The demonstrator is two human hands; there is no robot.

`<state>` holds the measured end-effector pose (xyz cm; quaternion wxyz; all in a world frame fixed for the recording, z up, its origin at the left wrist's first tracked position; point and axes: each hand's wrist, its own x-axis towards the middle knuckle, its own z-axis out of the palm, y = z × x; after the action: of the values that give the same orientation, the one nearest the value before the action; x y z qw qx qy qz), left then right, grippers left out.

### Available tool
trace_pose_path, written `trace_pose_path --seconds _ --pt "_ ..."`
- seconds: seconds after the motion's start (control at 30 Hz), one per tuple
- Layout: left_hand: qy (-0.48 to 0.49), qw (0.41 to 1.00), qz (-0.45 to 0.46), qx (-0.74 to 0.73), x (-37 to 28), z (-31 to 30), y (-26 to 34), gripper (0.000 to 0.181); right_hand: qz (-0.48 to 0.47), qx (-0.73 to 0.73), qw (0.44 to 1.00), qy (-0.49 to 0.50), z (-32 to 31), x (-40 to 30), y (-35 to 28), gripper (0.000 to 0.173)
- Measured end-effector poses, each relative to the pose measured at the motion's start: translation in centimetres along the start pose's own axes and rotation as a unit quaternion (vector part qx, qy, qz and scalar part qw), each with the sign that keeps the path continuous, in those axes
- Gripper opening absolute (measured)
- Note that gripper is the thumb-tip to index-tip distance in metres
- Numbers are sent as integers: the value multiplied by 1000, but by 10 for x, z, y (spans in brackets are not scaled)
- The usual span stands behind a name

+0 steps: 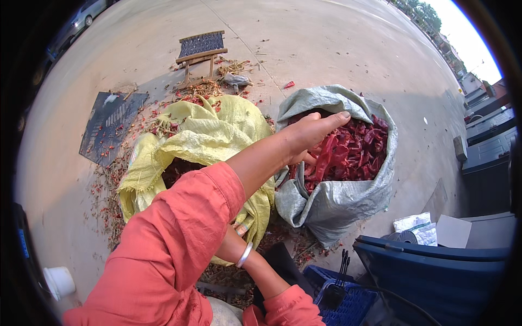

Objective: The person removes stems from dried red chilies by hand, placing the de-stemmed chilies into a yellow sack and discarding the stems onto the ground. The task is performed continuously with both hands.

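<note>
My left hand (312, 132) is over the mouth of a grey-white woven sack (346, 203), its thumb spread away from the fingers. Dried red chilli peppers (359, 150) fill this sack, and one long pepper lies right beside my fingertips. Crossing beneath my left arm, my right hand (229, 247) is against the lower side of a yellow woven sack (216, 140). A silver bangle (244, 254) circles that wrist; my left sleeve hides the fingers. Dark red peppers (179, 171) show inside the yellow sack's opening, and stalks with pepper bits lie on its folded top.
Beyond the sacks stands a folding stool (202, 47), with a grey glove (237, 80) near it. A dark mat (112, 126) lies left amid scattered stalks. Nearby right are a blue plastic basket (346, 299) and a large blue bin (432, 269); a white bucket (59, 282) stands lower left.
</note>
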<state>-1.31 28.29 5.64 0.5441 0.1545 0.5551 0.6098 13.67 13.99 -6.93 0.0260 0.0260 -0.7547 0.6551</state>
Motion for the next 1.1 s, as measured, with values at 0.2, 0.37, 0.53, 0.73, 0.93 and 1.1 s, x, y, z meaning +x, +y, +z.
trace_pose_path --seconds 0.2,0.37,0.53,0.73,0.93,1.1 --pt "18 996 78 -41 -20 -26 -17 48 98 -54 994 -19 -32 8 -42 17" --pt "123 987 97 42 -88 -81 -66 28 -24 -141 982 125 -19 12 -22 11" --pt "212 922 61 319 -158 -153 -138 23 227 -393 878 -150 -24 10 -23 20" --pt "101 780 -19 617 -179 -135 -161 82 240 -415 860 -174 -34 4 -14 24" --pt "127 731 -29 670 -149 -137 -186 51 242 -405 870 -145 -25 7 -11 25" --pt "288 782 -20 553 -150 -175 -165 32 257 -383 882 -100 -36 5 -5 24"
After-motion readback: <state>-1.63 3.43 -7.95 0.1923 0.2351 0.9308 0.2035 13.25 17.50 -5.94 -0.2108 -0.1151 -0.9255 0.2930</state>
